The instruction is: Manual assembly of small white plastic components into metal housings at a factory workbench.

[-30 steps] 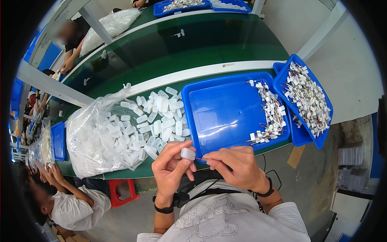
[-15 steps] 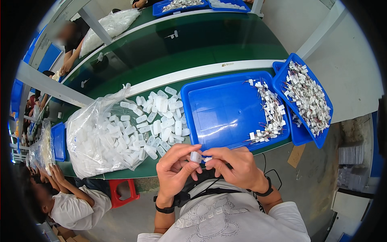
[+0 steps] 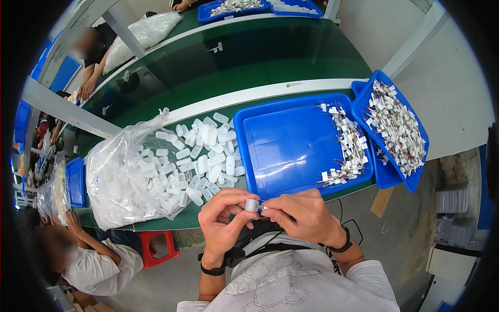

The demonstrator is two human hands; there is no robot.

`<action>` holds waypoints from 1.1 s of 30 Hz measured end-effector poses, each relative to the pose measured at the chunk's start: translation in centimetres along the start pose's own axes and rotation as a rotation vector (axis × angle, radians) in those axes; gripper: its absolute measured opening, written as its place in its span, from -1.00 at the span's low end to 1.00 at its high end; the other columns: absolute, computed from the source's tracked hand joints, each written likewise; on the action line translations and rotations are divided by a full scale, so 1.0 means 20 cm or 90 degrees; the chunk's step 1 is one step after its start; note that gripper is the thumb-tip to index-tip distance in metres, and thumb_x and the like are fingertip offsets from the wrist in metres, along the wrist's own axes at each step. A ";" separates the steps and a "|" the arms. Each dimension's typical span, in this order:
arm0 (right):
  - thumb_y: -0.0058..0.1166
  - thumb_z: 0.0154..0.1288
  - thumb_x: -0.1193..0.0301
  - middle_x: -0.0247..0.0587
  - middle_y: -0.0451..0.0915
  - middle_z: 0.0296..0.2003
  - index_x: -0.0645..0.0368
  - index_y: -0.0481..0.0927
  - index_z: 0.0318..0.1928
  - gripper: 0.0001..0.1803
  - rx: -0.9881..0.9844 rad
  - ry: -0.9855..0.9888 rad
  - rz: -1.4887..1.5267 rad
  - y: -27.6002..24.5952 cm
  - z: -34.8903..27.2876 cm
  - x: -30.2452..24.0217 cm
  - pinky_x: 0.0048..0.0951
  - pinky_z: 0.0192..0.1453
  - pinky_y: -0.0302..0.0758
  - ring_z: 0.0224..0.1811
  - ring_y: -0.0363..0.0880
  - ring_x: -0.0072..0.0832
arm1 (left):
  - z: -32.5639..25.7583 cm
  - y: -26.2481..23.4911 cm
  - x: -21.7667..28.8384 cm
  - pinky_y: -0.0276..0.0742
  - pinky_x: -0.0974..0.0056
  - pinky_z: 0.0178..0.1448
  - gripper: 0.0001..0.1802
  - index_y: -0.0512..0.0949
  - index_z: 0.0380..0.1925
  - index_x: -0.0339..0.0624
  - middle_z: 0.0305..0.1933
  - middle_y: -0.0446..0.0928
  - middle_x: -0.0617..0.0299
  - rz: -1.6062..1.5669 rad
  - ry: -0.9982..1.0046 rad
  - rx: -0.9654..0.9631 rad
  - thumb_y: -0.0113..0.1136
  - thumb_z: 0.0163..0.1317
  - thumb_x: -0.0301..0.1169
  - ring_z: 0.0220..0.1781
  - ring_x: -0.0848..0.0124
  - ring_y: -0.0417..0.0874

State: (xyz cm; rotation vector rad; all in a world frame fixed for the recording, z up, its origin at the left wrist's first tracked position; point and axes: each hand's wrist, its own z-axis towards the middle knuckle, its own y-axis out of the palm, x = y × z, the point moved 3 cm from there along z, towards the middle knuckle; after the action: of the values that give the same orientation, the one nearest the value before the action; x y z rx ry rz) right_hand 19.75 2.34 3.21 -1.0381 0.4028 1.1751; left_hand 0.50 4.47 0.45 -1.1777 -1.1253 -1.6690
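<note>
My left hand point(image 3: 223, 217) pinches a small white translucent plastic housing point(image 3: 251, 205) between thumb and fingers. From the right, my right hand point(image 3: 301, 214) grips a small wired part point(image 3: 262, 207), mostly covered by the fingers, with its end against the housing. Both hands are just in front of a blue tray point(image 3: 280, 140), which has many white-tipped wired parts point(image 3: 347, 143) along its right side. Left of it, loose white plastic housings point(image 3: 210, 151) spill out of a clear plastic bag point(image 3: 112, 177).
A second blue tray point(image 3: 423, 136), heaped with wired parts, rests tilted on another at the right. Beyond the white rail point(image 3: 249, 98), a green conveyor belt point(image 3: 260, 54) carries several small pieces. A red stool point(image 3: 160, 249) and a co-worker in a white shirt point(image 3: 106, 265) are at left.
My right hand has turned slightly and brought the wired part up against the housing. Small pieces on the belt have shifted left.
</note>
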 end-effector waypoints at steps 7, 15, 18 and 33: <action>0.43 0.12 0.52 -0.33 0.64 -0.51 0.14 0.68 -0.29 -0.84 0.029 -0.049 -0.087 0.00 0.02 -0.03 -0.39 -0.56 0.39 -0.68 0.51 -0.38 | -0.02 0.02 -0.01 0.80 0.37 -0.34 -0.73 0.64 -0.09 -0.51 -0.04 0.65 -0.17 -0.038 0.016 0.023 0.39 0.20 -0.79 -0.27 0.28 0.81; 0.43 0.11 0.51 -0.39 0.54 -0.61 0.08 0.73 -0.34 -0.88 -0.015 -0.083 -0.153 -0.03 0.04 -0.04 -0.41 -0.59 0.25 -0.72 0.40 -0.46 | -0.03 0.03 0.00 0.81 0.33 -0.32 -0.78 0.66 -0.16 -0.52 -0.11 0.67 -0.15 0.010 0.045 0.039 0.41 0.18 -0.78 -0.32 0.28 0.81; 0.42 0.12 0.48 -0.41 0.49 -0.62 0.06 0.68 -0.41 -0.88 -0.048 -0.075 -0.172 -0.05 0.05 -0.06 -0.40 -0.59 0.25 -0.73 0.36 -0.46 | -0.04 0.03 -0.01 0.79 0.35 -0.34 -0.80 0.67 -0.18 -0.53 -0.13 0.67 -0.14 0.032 0.051 0.047 0.42 0.18 -0.78 -0.34 0.30 0.80; 0.36 0.24 0.40 -0.31 0.57 -0.59 0.14 0.64 -0.26 -0.85 -0.132 -0.040 -0.148 -0.11 0.07 -0.02 -0.37 -0.55 0.40 -0.67 0.52 -0.32 | 0.03 0.02 0.02 0.74 0.36 -0.36 -0.78 0.66 -0.14 -0.56 -0.20 0.64 -0.02 0.079 -0.028 -0.007 0.41 0.21 -0.74 -0.38 0.33 0.78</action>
State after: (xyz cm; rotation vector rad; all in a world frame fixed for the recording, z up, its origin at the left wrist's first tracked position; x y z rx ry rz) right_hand 21.19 3.17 5.19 -1.1892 0.1075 1.0512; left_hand 0.80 4.82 1.03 -1.2703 -1.0485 -1.5636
